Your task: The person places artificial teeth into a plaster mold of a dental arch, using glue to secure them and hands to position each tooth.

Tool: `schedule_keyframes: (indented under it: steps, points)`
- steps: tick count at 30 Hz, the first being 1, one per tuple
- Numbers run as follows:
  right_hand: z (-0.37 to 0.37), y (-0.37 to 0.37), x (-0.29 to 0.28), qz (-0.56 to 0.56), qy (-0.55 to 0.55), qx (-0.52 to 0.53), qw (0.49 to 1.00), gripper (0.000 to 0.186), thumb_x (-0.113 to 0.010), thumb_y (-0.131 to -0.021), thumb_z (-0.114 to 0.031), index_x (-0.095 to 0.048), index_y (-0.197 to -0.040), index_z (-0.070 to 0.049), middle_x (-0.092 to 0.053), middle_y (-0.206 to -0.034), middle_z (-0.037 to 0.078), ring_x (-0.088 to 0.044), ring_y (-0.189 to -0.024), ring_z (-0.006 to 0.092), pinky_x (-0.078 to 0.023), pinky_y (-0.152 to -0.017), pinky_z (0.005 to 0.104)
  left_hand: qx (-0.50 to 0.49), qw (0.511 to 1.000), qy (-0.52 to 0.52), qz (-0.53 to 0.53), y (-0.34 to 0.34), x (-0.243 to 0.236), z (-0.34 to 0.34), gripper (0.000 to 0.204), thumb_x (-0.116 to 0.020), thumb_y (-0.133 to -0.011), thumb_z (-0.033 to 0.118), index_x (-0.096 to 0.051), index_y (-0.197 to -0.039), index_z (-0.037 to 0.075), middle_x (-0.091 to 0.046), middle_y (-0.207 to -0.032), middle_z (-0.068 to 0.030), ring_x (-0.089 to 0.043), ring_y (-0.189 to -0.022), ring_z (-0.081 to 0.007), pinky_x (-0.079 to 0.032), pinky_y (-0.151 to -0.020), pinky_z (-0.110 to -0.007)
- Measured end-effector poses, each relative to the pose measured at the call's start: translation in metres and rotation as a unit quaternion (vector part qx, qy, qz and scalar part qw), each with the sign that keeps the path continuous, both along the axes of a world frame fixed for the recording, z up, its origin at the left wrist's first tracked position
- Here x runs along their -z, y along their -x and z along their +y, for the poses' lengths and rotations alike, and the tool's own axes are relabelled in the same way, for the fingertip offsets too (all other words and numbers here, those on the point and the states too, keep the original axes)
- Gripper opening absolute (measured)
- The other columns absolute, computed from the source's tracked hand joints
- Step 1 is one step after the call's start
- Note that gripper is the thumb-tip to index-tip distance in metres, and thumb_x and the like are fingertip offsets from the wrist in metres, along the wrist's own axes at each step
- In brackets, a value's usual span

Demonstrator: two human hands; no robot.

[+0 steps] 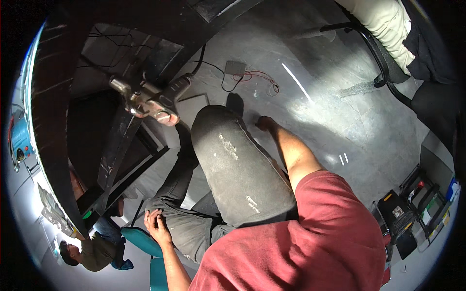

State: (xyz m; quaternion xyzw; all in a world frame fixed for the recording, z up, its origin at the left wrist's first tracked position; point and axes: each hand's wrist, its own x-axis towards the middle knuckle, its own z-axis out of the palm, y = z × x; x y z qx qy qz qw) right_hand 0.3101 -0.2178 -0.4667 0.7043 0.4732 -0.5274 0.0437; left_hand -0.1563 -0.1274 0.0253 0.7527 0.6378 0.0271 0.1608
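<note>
My left hand [157, 228] lies on my left thigh, palm down, with its fingers apart and nothing in it. Down beside my right knee, my right hand [263, 122] hangs low over the grey floor, its fingers curled in. Shadow hides what that hand may hold. Dark grey trousers with pale smudges cover my bent legs [238, 165]. Ahead and to the left, a metal clamp-like fitting [145, 99] with a black handle hangs near the dark table frame [114, 145], apart from both hands.
Red and black wires [262, 75] and a flat grey plate [236, 67] lie on the floor ahead. A black chair [378, 53] bears a person at the upper right. Tool case [395, 213] stands lower right; teal seat [141, 241] and another person [94, 252] are lower left.
</note>
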Motion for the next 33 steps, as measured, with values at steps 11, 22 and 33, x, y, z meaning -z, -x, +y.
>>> schedule_keyframes:
  steps: [11,22,33]
  points:
    - [0.001,-0.021,-0.043,-0.015,0.037,0.351,0.936,0.043,-0.058,-0.096,-0.04,-0.073,-0.111,-0.002,-0.068,-0.124,0.025,-0.064,-0.116,0.0425,-0.052,-0.099,0.0493,0.012,1.0,0.01,0.015,0.0,-0.01,0.003,0.015,-0.06,-0.096,0.014,-0.072,-0.098,0.006,-0.073,-0.107,-0.0105,-0.051,-0.128,-0.0311,-0.027,-0.119,-0.049]
    - [0.081,-0.013,-0.015,-0.009,-0.016,0.395,0.919,0.045,-0.048,-0.102,-0.033,-0.048,-0.145,-0.019,-0.057,-0.137,0.023,-0.06,-0.124,0.0445,-0.052,-0.098,0.0553,-0.019,0.996,-0.055,0.069,0.021,-0.002,-0.01,0.03,-0.064,-0.094,0.025,-0.068,-0.116,0.005,-0.06,-0.13,-0.0189,-0.05,-0.127,-0.0374,-0.035,-0.111,-0.049]
    - [0.073,-0.053,0.024,-0.1,-0.105,0.286,0.947,0.038,-0.045,-0.1,-0.02,-0.057,-0.135,-0.012,-0.061,-0.135,0.019,-0.066,-0.116,0.0358,-0.055,-0.096,0.0474,-0.033,0.997,-0.042,0.052,-0.011,0.01,-0.012,0.029,-0.065,-0.091,0.014,-0.066,-0.118,0.005,-0.06,-0.129,-0.0168,-0.051,-0.126,-0.0346,-0.038,-0.11,-0.045]
